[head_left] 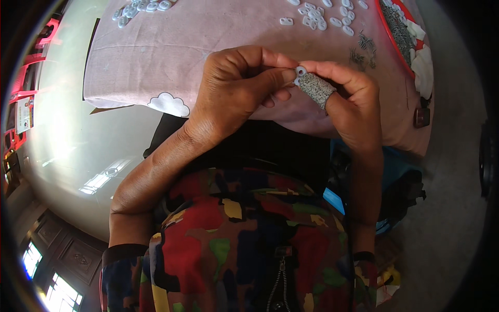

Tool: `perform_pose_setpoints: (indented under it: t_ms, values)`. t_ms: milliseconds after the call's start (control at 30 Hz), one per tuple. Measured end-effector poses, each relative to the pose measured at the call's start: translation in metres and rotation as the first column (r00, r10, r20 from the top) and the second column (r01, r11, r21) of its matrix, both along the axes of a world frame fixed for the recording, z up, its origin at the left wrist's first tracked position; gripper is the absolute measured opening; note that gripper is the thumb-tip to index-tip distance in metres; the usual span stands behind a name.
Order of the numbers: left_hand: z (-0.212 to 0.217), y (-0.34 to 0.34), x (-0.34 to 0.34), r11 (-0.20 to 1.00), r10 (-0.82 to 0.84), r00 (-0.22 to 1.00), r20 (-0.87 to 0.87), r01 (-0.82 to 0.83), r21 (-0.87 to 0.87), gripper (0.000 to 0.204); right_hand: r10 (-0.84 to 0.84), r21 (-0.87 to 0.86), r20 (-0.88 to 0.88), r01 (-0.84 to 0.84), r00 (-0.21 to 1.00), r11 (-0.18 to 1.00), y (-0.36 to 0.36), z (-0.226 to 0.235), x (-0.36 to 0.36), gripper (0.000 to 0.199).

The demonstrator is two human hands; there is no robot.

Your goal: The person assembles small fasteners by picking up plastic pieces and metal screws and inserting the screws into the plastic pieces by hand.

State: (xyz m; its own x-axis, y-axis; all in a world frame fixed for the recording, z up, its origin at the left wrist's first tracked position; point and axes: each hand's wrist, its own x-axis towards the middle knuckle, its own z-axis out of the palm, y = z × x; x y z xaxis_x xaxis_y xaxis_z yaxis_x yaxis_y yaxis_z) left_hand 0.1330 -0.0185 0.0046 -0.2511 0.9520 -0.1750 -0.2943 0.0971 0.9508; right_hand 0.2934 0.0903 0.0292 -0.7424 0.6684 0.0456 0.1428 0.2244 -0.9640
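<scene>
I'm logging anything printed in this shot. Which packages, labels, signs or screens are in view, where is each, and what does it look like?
Printed card or poster: far left edge, on the red rack; upright rectangle, pale with small coloured patches, too blurred to make out more.
Small dark brown rectangular object: right edge of the pink-covered table; could be a pouch or a device, cannot tell.
No screen clearly visible.

Garment: I wear a patchwork-print top (244,239) in red, navy, green and yellow, with a dark front zip (281,281).
Sleeves: short, with dark cuff bands above my elbows; my forearms are bare.
Right hand (348,99): my thumb wears a grey speckled knit finger cot (316,88).
Left hand (236,88): bare, no covering.
</scene>
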Motion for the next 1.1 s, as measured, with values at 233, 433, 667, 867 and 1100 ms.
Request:
perform_pose_setpoints:
  t_ms: [233,433,667,867,1100]
  values:
    - [0.01,0.002,-0.011,0.995,-0.082,0.988,0.132,0.089,-0.051,0.024,0.008,-0.216,-0.013,-0.011,1.0,0.976,0.003,0.008,0.002,0.023]
    - [0.012,0.005,-0.015,0.981,-0.145,0.98,0.134,0.16,-0.113,0.023,0.085,-0.127,-0.006,-0.085,0.996,0.988,0.006,0.008,0.0,0.027]
    - [0.009,0.006,-0.003,0.997,0.005,0.968,0.25,0.015,-0.075,0.018,-0.113,0.653,0.139,-0.005,0.984,0.757,-0.023,0.019,-0.011,0.037]
    - [0.013,0.005,-0.004,0.996,-0.021,0.975,0.221,0.039,-0.075,0.025,-0.086,0.74,0.118,-0.03,0.989,0.672,-0.016,0.012,-0.01,0.041]
    - [0.014,0.004,-0.007,0.99,-0.103,0.976,0.191,0.12,-0.079,0.021,-0.031,0.766,0.131,-0.081,0.991,0.638,-0.012,0.018,-0.009,0.045]
